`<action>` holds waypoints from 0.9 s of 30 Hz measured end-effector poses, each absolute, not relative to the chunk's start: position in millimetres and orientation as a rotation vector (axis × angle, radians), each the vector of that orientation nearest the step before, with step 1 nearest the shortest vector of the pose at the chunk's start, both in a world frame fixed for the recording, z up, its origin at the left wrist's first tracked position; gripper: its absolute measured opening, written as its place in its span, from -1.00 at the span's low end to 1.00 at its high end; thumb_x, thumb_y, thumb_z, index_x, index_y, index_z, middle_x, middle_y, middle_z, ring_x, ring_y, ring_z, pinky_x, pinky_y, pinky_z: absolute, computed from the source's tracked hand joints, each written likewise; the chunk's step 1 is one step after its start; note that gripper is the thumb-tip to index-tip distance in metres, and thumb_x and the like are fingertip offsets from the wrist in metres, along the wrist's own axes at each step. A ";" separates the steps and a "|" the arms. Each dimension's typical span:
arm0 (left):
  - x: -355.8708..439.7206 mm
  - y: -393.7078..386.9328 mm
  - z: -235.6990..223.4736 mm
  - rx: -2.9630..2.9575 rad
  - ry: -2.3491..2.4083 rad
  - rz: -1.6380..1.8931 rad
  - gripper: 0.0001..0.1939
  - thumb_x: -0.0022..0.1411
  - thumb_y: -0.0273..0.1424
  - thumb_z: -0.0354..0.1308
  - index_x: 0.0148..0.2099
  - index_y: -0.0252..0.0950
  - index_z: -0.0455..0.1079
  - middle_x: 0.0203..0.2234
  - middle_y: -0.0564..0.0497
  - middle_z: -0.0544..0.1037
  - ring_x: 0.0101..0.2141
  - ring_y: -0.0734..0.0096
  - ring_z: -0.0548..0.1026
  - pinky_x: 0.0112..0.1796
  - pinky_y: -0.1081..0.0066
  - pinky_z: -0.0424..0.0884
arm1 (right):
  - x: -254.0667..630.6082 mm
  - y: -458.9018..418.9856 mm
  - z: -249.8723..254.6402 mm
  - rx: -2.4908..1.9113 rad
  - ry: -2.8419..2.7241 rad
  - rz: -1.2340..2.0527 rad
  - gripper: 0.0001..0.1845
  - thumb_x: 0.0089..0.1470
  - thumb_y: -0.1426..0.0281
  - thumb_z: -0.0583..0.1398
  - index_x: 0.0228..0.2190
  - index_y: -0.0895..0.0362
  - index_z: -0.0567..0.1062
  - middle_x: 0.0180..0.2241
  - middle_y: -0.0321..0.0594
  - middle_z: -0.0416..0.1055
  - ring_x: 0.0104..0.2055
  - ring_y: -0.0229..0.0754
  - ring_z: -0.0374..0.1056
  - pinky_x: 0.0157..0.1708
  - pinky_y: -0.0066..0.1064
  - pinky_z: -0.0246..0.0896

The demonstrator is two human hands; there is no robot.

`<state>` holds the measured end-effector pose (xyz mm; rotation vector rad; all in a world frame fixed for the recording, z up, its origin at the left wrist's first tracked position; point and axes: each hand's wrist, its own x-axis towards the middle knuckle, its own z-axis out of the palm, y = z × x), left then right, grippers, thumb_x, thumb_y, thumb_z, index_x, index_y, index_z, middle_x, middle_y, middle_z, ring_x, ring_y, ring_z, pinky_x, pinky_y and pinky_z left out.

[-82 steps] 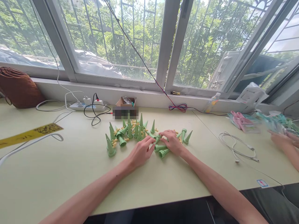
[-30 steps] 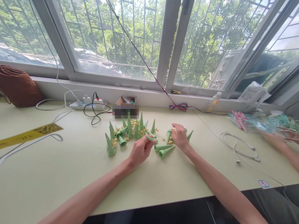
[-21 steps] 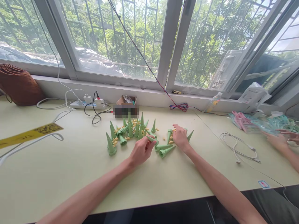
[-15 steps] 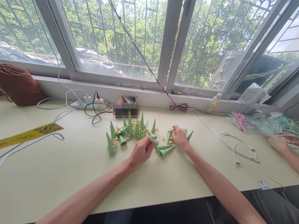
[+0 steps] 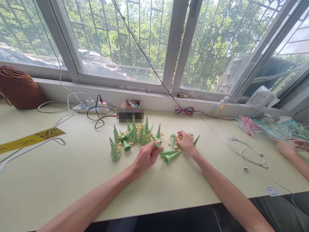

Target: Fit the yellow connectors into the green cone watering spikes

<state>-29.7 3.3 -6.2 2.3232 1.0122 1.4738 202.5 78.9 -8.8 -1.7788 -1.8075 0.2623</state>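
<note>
My left hand (image 5: 147,156) is closed round a green plastic cone spike (image 5: 157,145), whose pointed end shows above the fingers. My right hand (image 5: 187,142) reaches down over a small heap of yellow plastic pieces (image 5: 179,138); its fingers are curled and what they pinch, if anything, is hidden. Just left of that hand stands a green cone, tip down (image 5: 172,141). Between the hands two more cones lie on their sides, the nearer one (image 5: 171,157) with its open end towards me. Left of centre is a cluster of several green cones (image 5: 145,137) mixed with yellow pieces.
Behind the cluster are a small open cardboard box (image 5: 131,103) and a power strip (image 5: 91,108). White cable (image 5: 238,151) lies coiled to the right. Another person's hands (image 5: 287,146) work beside bagged pink and teal items (image 5: 249,125). A bottle (image 5: 220,106) stands by the window.
The tip-down cone beside my right hand has shifted slightly left. My right hand's fingers have moved a little over the yellow pieces; my left hand keeps its hold and place.
</note>
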 end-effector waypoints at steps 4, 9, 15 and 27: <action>-29.3 3.1 -5.6 2.335 1.016 1.473 -0.87 0.37 -0.38 0.03 -0.24 -0.30 0.32 -0.46 0.05 0.54 -0.65 0.63 0.28 -0.57 0.54 0.27 | 202.2 78.4 -8.3 -1.772 -1.807 0.285 -0.77 0.02 0.45 0.21 -0.21 0.10 0.47 -0.26 -0.26 0.55 -0.09 -0.08 0.41 -0.10 -0.29 -0.01; -28.8 2.4 -4.7 2.344 1.026 1.469 -0.83 0.37 -0.36 0.02 -0.29 -0.29 0.31 -0.48 0.06 0.53 -0.65 0.62 0.29 -0.56 0.54 0.28 | 202.5 78.1 -8.1 -1.754 -1.817 0.305 -0.79 0.02 0.43 0.20 -0.22 0.10 0.48 -0.29 -0.25 0.56 -0.13 -0.10 0.42 -0.10 -0.28 0.01; -29.3 3.5 -7.3 2.350 1.026 1.473 -0.83 0.37 -0.36 0.03 -0.31 -0.28 0.30 -0.50 0.07 0.52 -0.66 0.62 0.26 -0.58 0.53 0.24 | 202.9 78.3 -7.5 -1.748 -1.830 0.331 -0.78 0.00 0.42 0.20 -0.24 0.09 0.49 -0.31 -0.25 0.56 -0.16 -0.09 0.43 -0.07 -0.23 0.01; -28.9 3.0 -6.4 2.353 1.010 1.445 -0.80 0.37 -0.35 0.02 -0.33 -0.29 0.29 -0.47 0.03 0.53 -0.64 0.62 0.26 -0.58 0.53 0.23 | 203.6 76.6 -3.1 -1.759 -1.837 0.387 -0.81 0.00 0.41 0.20 -0.27 0.09 0.49 -0.31 -0.26 0.57 -0.16 -0.12 0.45 -0.06 -0.25 0.03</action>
